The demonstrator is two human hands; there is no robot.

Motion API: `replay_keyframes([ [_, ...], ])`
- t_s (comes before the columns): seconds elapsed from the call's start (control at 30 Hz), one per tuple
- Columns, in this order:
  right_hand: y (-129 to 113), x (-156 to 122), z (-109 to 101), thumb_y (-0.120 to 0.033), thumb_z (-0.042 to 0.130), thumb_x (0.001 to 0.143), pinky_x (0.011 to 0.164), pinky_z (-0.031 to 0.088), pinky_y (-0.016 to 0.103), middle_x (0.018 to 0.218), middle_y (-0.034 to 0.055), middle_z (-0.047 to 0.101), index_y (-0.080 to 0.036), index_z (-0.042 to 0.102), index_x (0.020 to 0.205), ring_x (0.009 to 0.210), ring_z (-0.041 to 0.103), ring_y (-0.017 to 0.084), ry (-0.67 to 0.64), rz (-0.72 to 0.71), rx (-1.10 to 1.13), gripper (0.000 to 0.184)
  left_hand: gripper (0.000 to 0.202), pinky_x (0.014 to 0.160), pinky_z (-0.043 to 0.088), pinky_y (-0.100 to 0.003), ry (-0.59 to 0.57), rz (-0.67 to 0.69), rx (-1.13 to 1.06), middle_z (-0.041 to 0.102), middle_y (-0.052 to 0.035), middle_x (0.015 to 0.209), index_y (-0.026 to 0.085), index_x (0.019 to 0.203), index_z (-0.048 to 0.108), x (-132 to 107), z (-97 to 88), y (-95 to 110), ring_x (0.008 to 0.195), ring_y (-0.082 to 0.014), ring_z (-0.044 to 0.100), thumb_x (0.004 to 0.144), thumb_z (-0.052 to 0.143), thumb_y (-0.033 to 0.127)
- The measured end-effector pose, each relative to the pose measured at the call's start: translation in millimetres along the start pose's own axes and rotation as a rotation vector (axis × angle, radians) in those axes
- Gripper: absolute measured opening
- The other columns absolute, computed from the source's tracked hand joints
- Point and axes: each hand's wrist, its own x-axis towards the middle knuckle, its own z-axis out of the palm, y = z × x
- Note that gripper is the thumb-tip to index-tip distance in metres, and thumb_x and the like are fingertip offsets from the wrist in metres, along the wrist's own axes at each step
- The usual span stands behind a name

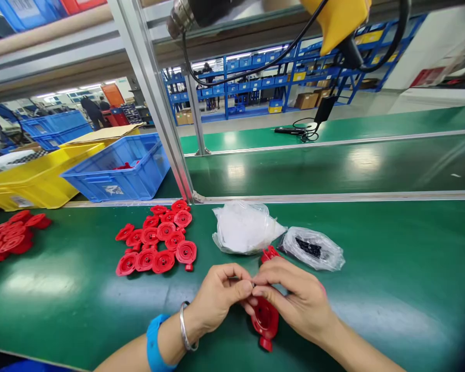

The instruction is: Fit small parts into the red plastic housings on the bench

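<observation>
My left hand (219, 297) and my right hand (294, 299) meet fingertip to fingertip low in the middle of the view, both pinched together over a red round plastic part (264, 320) lying on the green bench (391, 289). Something tiny sits between the pinched fingertips; I cannot make out what. My right hand's fingers curl around the red part's upper edge. Another red piece (269, 253) pokes out just behind my right hand. A silver bangle and a blue band ring my left wrist.
A cluster of several red round parts (158, 240) lies left of my hands, more at the far left (8, 237). A clear bag of white pieces (244, 227) and a bag of small black pieces (313, 249) lie behind. Blue bin (116, 178), yellow bin (31, 178), metal post (158, 103).
</observation>
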Motion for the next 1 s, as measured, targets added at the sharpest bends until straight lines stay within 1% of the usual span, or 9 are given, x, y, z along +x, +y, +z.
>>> replay_keyframes([
  [0.07,0,0,0,-0.014,0.068,0.085,0.062,0.051,0.022,0.076,0.0021,0.064,-0.019,0.065,0.090,0.067,0.062,0.012,0.007,-0.008,-0.005,0.007,0.034,0.049,0.054,-0.020,-0.009,0.032,0.015,0.065,-0.0025,0.061,0.010,0.073,0.064,0,-0.1,0,0.056,-0.0111,0.063,0.067,0.083,0.038],
  [0.13,-1,1,0,-0.011,0.067,0.085,0.061,0.052,0.024,0.077,0.0034,0.064,-0.018,0.064,0.090,0.068,0.062,0.013,0.019,-0.052,-0.031,0.009,0.031,0.049,0.053,-0.020,-0.010,0.056,0.020,0.065,-0.0022,0.063,0.010,0.072,0.065,-1,0.6,0,0.056,-0.0107,0.062,0.068,0.082,0.036],
  [0.27,-4,0,0,-0.002,0.063,0.083,0.061,0.051,0.028,0.083,0.0079,0.067,-0.014,0.064,0.102,0.071,0.061,0.015,0.042,-0.218,-0.151,0.022,0.031,0.051,0.053,-0.019,0.002,0.076,-0.016,0.067,-0.0025,0.065,0.010,0.072,0.065,-3,3.3,0,0.053,-0.0094,0.062,0.069,0.082,0.035],
  [0.37,-5,-2,0,0.001,0.063,0.082,0.060,0.051,0.030,0.086,0.0110,0.068,-0.011,0.063,0.109,0.074,0.061,0.017,0.051,-0.293,-0.209,0.030,0.031,0.051,0.051,-0.019,-0.001,0.084,-0.044,0.067,-0.0027,0.065,0.010,0.072,0.065,-5,5.0,0,0.052,-0.0095,0.062,0.070,0.081,0.036],
  [0.6,-4,-4,2,0.005,0.064,0.078,0.059,0.050,0.032,0.087,0.0136,0.068,-0.006,0.063,0.112,0.076,0.060,0.019,0.054,-0.331,-0.218,0.035,0.027,0.054,0.050,-0.019,0.035,0.084,-0.086,0.066,-0.0017,0.063,0.010,0.070,0.065,-9,10.5,-1,0.054,-0.0090,0.062,0.071,0.080,0.032],
  [0.8,-3,-7,0,0.005,0.058,0.079,0.064,0.055,0.035,0.091,0.0163,0.069,-0.003,0.063,0.113,0.086,0.063,0.023,0.036,-0.374,-0.303,0.035,0.026,0.056,0.051,-0.019,0.081,0.076,-0.096,0.066,-0.0013,0.062,0.010,0.070,0.066,-9,13.2,-2,0.055,-0.0088,0.062,0.071,0.081,0.031],
  [0.93,-1,-8,2,0.001,0.054,0.083,0.065,0.057,0.036,0.095,0.0167,0.070,-0.006,0.062,0.116,0.087,0.065,0.024,0.021,-0.384,-0.338,0.034,0.027,0.057,0.052,-0.020,0.117,0.076,-0.061,0.066,-0.0013,0.060,0.011,0.071,0.065,-9,11.0,-4,0.056,-0.0098,0.063,0.072,0.080,0.033],
  [1.0,0,-6,4,0.000,0.053,0.086,0.064,0.057,0.033,0.092,0.0140,0.070,-0.010,0.062,0.114,0.083,0.066,0.021,0.035,-0.321,-0.282,0.032,0.027,0.057,0.052,-0.020,0.130,0.073,-0.041,0.066,-0.0012,0.061,0.011,0.071,0.065,-9,9.6,-5,0.056,-0.0097,0.063,0.072,0.080,0.033],
])
